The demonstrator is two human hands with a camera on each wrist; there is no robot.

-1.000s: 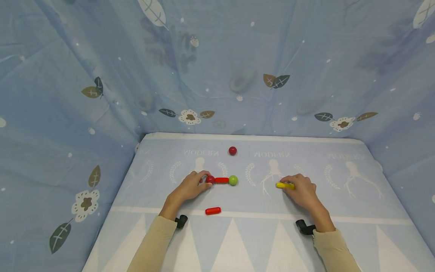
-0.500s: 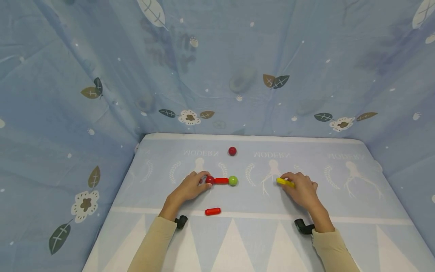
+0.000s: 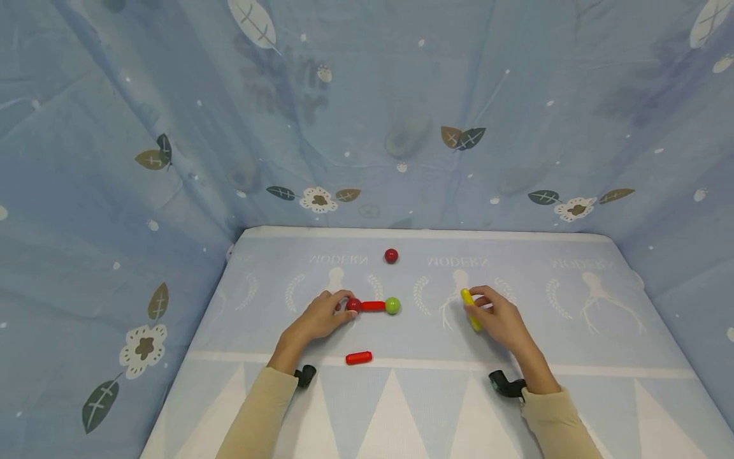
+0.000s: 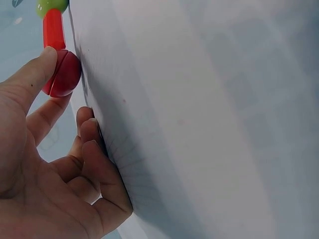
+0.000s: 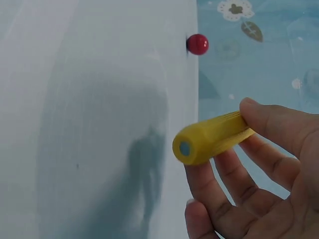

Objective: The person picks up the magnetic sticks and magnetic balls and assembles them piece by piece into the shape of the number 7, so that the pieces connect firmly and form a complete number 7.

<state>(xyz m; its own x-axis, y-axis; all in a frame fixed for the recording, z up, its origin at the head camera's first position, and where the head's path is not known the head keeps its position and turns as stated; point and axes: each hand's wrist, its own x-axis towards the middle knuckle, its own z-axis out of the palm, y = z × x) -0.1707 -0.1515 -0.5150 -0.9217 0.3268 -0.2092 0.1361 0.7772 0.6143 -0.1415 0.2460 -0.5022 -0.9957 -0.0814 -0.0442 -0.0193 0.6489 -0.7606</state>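
Observation:
My left hand (image 3: 321, 317) pinches a dark red ball (image 4: 67, 74) between thumb and fingers, low at the table. That ball is joined end to end with a red rod (image 3: 373, 306) and a green ball (image 3: 392, 305), in one straight row. The right hand (image 3: 500, 319) holds a yellow rod (image 5: 214, 138) by thumb and fingertips, raised over the table. A pale round spot shows on the rod's near end in the right wrist view. In the head view this rod stands tilted, its top end toward the back.
A loose red ball (image 3: 391, 255) lies near the table's back edge. Nearer the front is a second red rod (image 3: 359, 358). The pale patterned table cover (image 3: 608, 344) meets blue printed curtains (image 3: 367, 127) at the back and sides.
The yellow rod has turned from nearly level to steeply tilted in my right hand, which has shifted slightly left. My left hand and the joined row stay put.

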